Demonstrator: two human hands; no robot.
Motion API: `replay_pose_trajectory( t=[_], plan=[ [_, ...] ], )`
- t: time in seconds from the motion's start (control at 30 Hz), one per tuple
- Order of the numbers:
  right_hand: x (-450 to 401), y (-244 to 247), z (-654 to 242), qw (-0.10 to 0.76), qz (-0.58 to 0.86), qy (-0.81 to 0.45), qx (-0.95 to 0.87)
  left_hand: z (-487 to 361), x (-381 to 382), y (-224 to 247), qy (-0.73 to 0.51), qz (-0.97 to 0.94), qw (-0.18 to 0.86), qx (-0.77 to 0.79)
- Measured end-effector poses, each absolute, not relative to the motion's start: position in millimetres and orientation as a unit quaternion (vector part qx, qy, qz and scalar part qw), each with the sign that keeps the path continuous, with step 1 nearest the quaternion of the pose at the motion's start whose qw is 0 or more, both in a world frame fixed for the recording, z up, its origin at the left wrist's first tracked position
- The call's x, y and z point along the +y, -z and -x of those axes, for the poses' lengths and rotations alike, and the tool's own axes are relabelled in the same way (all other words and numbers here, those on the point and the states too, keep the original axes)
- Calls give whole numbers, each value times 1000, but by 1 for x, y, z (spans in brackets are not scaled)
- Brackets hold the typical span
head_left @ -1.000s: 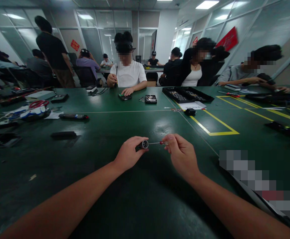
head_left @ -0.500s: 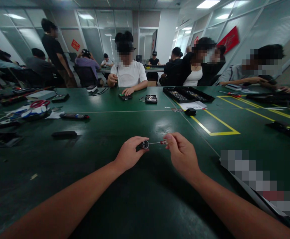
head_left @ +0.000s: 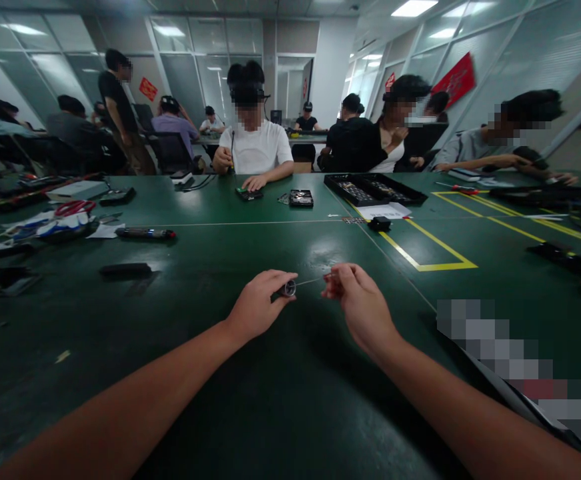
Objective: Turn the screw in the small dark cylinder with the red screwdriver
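Between the thumb and fingers of my left hand [head_left: 258,303] is a small dark cylinder [head_left: 288,288]. Its round, silvery open end faces me and to the right; the rest is hidden by the hand. My right hand [head_left: 363,300] is closed on a slim screwdriver [head_left: 310,281], whose thin metal shaft slopes down leftward to the cylinder's end. Whether the tip touches the rim or goes inside cannot be made out. The fingers cover most of its reddish handle. Both hands are above the green table [head_left: 210,413].
A dark bar [head_left: 125,269] and a pen-shaped electric tool [head_left: 146,233] lie to the left. Ahead are a small black block [head_left: 380,224], black parts trays [head_left: 374,190] and a disk drive [head_left: 301,198]. A person in white [head_left: 260,148] works opposite. A blurred-out sheet [head_left: 500,360] lies right.
The screwdriver has tilted, its handle end now higher, and my right fingers have shifted over the handle. The left hand still holds the cylinder in nearly the same place.
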State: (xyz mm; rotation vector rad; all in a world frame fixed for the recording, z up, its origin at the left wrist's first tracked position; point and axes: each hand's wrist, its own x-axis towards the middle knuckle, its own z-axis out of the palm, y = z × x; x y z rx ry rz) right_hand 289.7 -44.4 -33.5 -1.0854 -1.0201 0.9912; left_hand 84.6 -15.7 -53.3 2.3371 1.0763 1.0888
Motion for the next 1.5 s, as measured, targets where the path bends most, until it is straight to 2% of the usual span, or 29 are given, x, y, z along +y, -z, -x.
replay_pose_trajectory(
  t=[0.07, 0.1, 0.23, 0.4, 0.63, 0.9, 1.2, 1.3, 1.37, 1.43, 1.5],
  plan=[
    [-37, 35, -294, 623, 465, -520, -355, -83, -12, 52, -380, -821, 165, 393],
    [-34, 35, -296, 637, 465, -517, -332, -82, -10, 51, -378, -817, 166, 403],
    [-33, 37, -295, 667, 470, -449, -363, -79, -7, 53, -371, -806, 180, 424],
    [-42, 39, -289, 641, 462, -386, -476, -82, -12, 55, -381, -812, 182, 403],
    [-49, 33, -287, 601, 485, -328, -544, -84, -15, 53, -386, -815, 180, 393],
    [-58, 22, -289, 560, 497, -288, -597, -83, -13, 59, -384, -823, 175, 381],
    [-59, 29, -285, 570, 494, -256, -605, -83, -14, 58, -377, -831, 163, 376],
    [-51, 32, -285, 604, 497, -329, -530, -82, -12, 56, -365, -847, 133, 364],
    [-43, 33, -290, 623, 486, -451, -415, -82, -10, 54, -367, -855, 104, 352],
    [-34, 34, -295, 605, 464, -560, -325, -80, -8, 51, -370, -851, 93, 361],
    [-29, 34, -299, 630, 450, -558, -299, -77, -6, 50, -359, -841, 112, 388]
  ],
)
